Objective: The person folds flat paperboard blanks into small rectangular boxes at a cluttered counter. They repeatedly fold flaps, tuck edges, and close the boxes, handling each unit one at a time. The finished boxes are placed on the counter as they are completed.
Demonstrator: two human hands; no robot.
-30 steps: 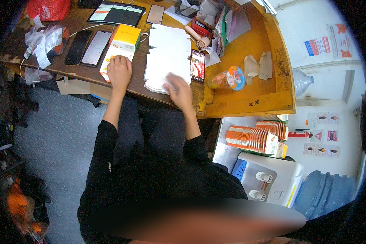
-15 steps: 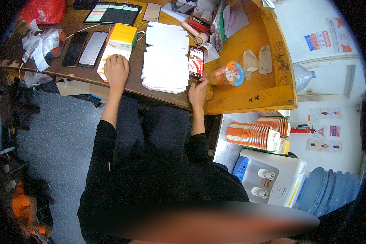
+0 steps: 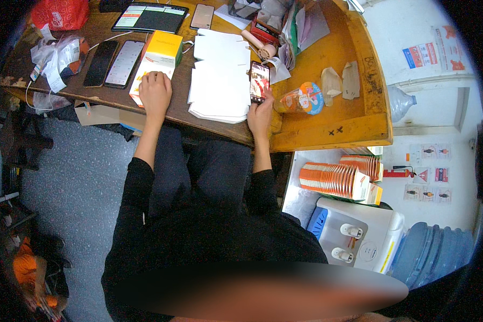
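Note:
My left hand (image 3: 156, 91) rests over the near end of a yellow and white carton (image 3: 158, 55), its fingers bent loosely on the upper face without a visible grip. My right hand (image 3: 260, 114) is at the lower end of a lit smartphone (image 3: 259, 80), one finger stretched onto the screen. The other fingers are partly hidden, and the phone lies on the desk. Between my hands is a stack of white flat cut sheets (image 3: 218, 80) with notched edges, overhanging the near edge of the desk.
A black phone (image 3: 100, 64), a lit phone (image 3: 124, 64) and a tablet (image 3: 150, 19) lie left and behind. To the right are a pink handheld fan (image 3: 265, 51) and a plastic cup (image 3: 306, 98). Carton stacks (image 3: 330, 180) and a water dispenser (image 3: 359, 231) stand beside me.
My right hand has moved slightly up, and its finger now reaches over the phone screen. The picture on that screen differs. My left hand stays on the carton.

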